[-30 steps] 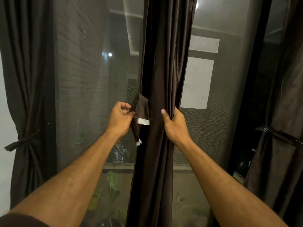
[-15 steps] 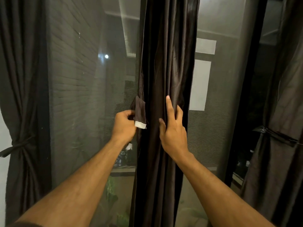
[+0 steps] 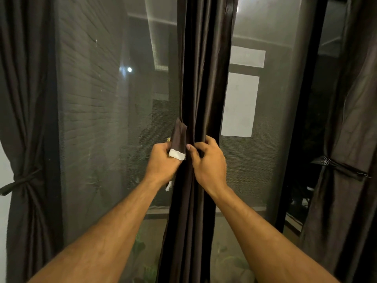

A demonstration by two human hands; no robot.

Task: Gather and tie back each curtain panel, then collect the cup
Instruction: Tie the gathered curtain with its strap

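- The dark brown shiny curtain panel (image 3: 201,119) hung bunched in the middle of the window.
- The left hand (image 3: 163,163) was curled around a dark brown cloth tie strip with a white end (image 3: 177,140), right beside the curtain's left edge.
- The right hand (image 3: 209,162) had bent fingers that gripped the curtain folds.
- The left dark curtain (image 3: 22,119) and the right dark curtain (image 3: 350,139) were already tied back.
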